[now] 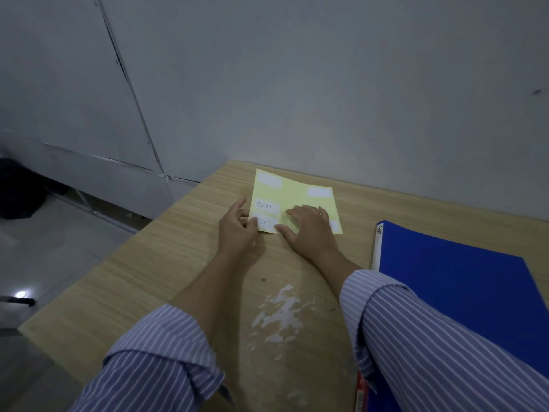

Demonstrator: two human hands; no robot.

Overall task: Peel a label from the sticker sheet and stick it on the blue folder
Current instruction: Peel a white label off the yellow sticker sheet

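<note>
A yellow sticker sheet [297, 194] lies flat on the wooden table near the wall, with several white labels on it. Two labels at its left bear handwriting; the lower one [265, 223] sits at the near left corner. My left hand [237, 227] rests at that corner, its thumb and fingertips touching the edge of the lower label. My right hand [309, 230] lies palm down on the sheet's near right part, fingers spread, pressing it to the table. The blue folder [463, 281] lies closed to the right, partly under my right sleeve.
The wooden table [184, 263] has a patch of white scraped residue [282, 310] in the middle near me. Its left edge drops to a tiled floor. A grey wall runs right behind the sheet. A red-edged object [361, 394] pokes out under my right sleeve.
</note>
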